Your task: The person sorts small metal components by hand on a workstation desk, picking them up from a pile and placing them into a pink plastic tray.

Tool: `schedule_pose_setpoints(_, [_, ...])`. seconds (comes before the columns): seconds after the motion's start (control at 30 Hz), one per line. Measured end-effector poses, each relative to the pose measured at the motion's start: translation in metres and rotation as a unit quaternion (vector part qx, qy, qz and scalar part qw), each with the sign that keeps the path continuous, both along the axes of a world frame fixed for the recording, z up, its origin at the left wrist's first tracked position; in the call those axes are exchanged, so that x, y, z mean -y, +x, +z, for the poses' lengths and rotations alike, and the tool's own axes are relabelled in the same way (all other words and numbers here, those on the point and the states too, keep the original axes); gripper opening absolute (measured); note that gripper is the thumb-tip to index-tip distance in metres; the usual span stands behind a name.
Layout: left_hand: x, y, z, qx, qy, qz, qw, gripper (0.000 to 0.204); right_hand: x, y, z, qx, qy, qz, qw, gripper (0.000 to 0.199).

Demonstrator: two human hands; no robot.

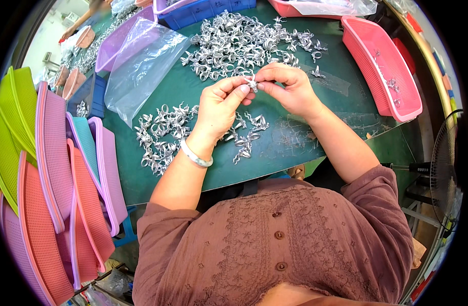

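A silvery piece (252, 85) is clamped by left fingers (239, 94) and right fingers (272, 90) — the tabletop (223, 176) is crowded by silvery heaps (234, 43), a clear bag (142, 66), a pink basket (362, 65).

A short row of dark characters (212, 8) marks the near-facing side of a blue bin (207, 18) at the far edge of the green tabletop (290, 140), left of center, between a purple basket (107, 51) on the left and a pink tray (287, 9) on the right; the strokes appear small and slightly blurred.
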State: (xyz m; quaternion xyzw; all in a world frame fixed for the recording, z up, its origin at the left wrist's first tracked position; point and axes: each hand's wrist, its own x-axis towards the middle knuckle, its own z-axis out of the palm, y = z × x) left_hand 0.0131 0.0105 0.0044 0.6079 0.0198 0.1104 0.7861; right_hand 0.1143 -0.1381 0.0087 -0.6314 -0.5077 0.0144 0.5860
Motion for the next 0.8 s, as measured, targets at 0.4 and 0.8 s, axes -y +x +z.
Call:
schedule_pose_setpoints(0.4, [-0.0001,-0.0013,0.0053,-0.044,0.009,-0.012,0.999,0.017,-0.0014,-0.0020,-0.0075,-0.173,-0.011,0.025,0.985,0.013])
schedule_pose_setpoints(0.8, [-0.0003,-0.0004,0.0039,-0.060,-0.006,-0.014,0.998,0.017,-0.0004,-0.0025,-0.0093,-0.216,-0.010,0.034,0.976,0.013])
